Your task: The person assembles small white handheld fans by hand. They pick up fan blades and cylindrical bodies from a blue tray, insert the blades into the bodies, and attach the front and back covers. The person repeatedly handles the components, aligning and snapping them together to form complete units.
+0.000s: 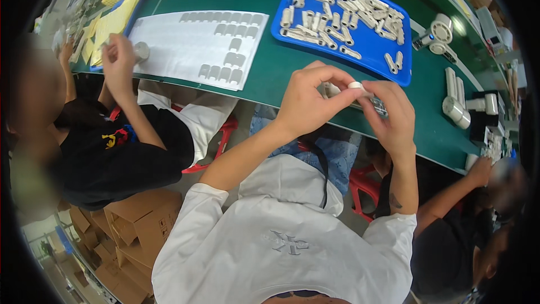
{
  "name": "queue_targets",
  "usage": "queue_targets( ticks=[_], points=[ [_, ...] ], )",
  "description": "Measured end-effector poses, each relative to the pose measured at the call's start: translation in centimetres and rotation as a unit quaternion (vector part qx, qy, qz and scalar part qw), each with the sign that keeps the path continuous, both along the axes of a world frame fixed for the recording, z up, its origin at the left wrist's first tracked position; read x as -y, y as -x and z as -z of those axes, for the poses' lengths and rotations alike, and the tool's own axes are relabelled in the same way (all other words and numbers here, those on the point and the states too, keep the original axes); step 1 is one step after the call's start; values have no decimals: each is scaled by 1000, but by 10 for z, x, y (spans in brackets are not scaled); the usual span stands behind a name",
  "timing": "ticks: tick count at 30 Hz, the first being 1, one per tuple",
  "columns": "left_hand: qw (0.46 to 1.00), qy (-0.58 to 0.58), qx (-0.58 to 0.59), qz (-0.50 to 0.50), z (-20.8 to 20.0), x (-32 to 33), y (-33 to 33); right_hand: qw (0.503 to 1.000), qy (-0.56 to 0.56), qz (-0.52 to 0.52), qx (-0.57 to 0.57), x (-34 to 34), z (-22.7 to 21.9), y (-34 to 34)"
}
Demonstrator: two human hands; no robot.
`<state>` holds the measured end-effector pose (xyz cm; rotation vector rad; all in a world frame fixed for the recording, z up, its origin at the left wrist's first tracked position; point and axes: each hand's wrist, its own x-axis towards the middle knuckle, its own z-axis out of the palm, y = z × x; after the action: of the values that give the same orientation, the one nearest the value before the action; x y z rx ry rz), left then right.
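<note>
Small white round plastic-looking piece (355, 85) is pinched between left hand (315, 98) and right hand (395, 111); could be dropped if either grip is loosened.

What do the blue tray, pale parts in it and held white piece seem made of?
Blue tray: likely smooth plastic, from the even colour and rounded corners.
Pale parts: probably dull off-white plastic, from their repeated shapes; coated metal possible.
White piece: perhaps smooth plastic, by its plain rounded edge, but largely hidden.
</note>
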<state>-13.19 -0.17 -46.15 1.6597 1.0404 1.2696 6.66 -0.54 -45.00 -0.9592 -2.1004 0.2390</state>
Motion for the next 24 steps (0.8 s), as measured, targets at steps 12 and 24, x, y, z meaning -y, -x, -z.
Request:
queue_targets(
  ticks=[12, 24],
  points=[
    [965, -103, -224, 93, 19, -23, -5, 986, 138, 80, 50, 7, 17, -26],
    [968, -96, -214, 90, 37, -27, -15, 980, 183, 62, 43, 3, 20, -26]
  ],
)
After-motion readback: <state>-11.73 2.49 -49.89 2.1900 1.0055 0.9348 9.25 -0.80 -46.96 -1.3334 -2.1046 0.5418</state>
